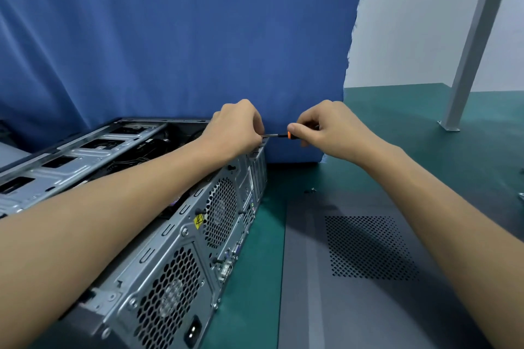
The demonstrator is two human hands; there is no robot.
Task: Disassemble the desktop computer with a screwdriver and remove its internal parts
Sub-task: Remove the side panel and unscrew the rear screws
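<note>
On computer (158, 261): warning sticker (199, 221) (lightning bolt).

A blue curtain (170, 37) hangs in soft folds across most of the back. Right of the curtain is a white wall (411, 22), crossed by a grey metal post (476, 37). The post's foot plate sits on a green mat (397, 127), which reaches the curtain's hem. Light is even.
</note>
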